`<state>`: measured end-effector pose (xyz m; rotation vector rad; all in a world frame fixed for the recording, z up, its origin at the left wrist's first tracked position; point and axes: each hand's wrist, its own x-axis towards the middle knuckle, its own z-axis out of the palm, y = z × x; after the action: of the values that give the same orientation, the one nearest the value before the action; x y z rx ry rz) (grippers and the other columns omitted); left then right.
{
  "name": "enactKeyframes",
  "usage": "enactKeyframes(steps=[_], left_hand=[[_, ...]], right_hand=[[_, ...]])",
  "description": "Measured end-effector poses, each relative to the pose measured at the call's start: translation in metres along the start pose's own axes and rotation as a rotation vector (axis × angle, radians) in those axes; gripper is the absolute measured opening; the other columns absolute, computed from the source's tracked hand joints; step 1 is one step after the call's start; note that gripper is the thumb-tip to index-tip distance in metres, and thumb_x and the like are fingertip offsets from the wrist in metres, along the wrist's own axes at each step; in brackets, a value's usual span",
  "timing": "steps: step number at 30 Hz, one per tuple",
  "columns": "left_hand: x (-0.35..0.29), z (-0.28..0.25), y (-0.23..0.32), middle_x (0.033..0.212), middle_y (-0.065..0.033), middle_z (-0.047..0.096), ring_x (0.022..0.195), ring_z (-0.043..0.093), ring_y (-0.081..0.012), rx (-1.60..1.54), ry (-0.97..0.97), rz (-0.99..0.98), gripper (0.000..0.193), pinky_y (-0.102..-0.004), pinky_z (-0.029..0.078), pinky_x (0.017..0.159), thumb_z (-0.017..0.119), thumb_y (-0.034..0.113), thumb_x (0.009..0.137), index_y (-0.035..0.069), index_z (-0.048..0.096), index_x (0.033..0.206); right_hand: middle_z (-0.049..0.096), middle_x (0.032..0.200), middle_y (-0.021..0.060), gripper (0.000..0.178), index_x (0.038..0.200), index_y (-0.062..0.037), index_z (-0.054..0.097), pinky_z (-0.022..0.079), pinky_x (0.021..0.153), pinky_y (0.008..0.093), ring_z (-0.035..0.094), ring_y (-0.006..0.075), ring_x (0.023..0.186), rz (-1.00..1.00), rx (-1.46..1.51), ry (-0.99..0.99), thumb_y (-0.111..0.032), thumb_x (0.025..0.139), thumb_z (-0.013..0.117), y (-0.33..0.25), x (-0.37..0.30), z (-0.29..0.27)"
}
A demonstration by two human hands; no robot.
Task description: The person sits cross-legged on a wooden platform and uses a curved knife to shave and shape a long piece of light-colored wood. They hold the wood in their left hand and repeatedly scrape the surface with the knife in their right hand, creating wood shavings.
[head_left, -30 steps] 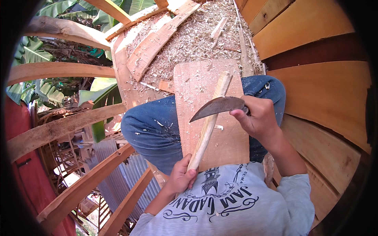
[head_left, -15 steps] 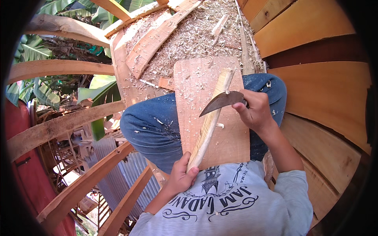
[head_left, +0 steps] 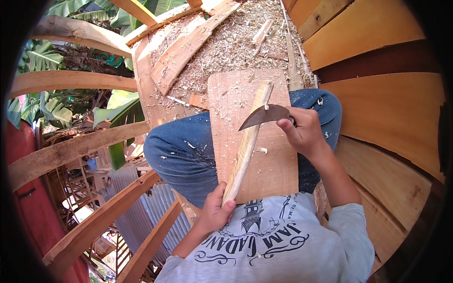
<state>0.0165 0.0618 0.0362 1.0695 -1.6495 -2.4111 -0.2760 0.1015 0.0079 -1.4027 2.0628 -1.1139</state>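
Observation:
My left hand (head_left: 218, 209) is closed round the near end of a pale wooden stick (head_left: 241, 166), which slants up and to the right. My right hand (head_left: 305, 130) grips a knife (head_left: 264, 118) with a broad, dark, curved blade; its handle is mostly hidden in the fist. The blade lies across the upper part of the stick, its tip pointing left, and a small curl of wood clings to its upper edge. Beneath the stick a flat wooden board (head_left: 278, 174) rests over my lap, with a loose shaving (head_left: 261, 150) on it.
Wood shavings (head_left: 236, 47) thickly cover the floor beyond my knees. A long plank (head_left: 184, 54) lies there at the left. Wooden railing bars (head_left: 71, 81) run along the left side, with banana leaves and corrugated sheets outside. A plank wall (head_left: 387, 104) rises close on the right.
The stick's far end has swung slightly to the left. The knife and my right hand have shifted a little left and away from me, still across the stick.

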Motion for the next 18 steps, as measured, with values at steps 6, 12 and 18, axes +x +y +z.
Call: enactKeyframes(steps=[6, 12, 18], left_hand=[[0.001, 0.0, 0.002, 0.056, 0.001, 0.044, 0.037, 0.036, -0.0039, -0.004, 0.042, -0.021, 0.054, -0.0188, 0.028, 0.035, 0.052, 0.05, 0.089, -0.002, 0.045, 0.103], [0.003, -0.004, 0.003, 0.053, 0.002, 0.045, 0.039, 0.041, -0.0041, -0.031, 0.019, -0.025, 0.044, -0.0194, 0.032, 0.037, 0.052, 0.044, 0.09, 0.002, 0.043, 0.093], [0.007, -0.006, 0.002, 0.053, 0.0021, 0.044, 0.039, 0.04, -0.004, -0.039, -0.007, -0.004, 0.047, -0.0194, 0.032, 0.036, 0.053, 0.046, 0.09, 0.0, 0.044, 0.095]], right_hand=[[0.054, 0.055, 0.0105, 0.039, 0.069, -0.0032, 0.06, 0.043, 0.045, 0.0331, 0.057, 0.0274, 0.051, -0.16, -0.021, -0.087, -0.041, 0.078, 0.068, -0.012, 0.003, 0.001], [0.054, 0.057, 0.0124, 0.039, 0.069, -0.0024, 0.06, 0.044, 0.045, 0.0335, 0.057, 0.0288, 0.049, -0.391, -0.046, -0.358, -0.039, 0.082, 0.065, -0.041, -0.02, 0.012], [0.053, 0.054, 0.0127, 0.041, 0.066, -0.0025, 0.057, 0.043, 0.043, 0.0338, 0.057, 0.0279, 0.048, -0.173, 0.047, -0.072, -0.04, 0.08, 0.066, -0.013, -0.01, 0.009]])
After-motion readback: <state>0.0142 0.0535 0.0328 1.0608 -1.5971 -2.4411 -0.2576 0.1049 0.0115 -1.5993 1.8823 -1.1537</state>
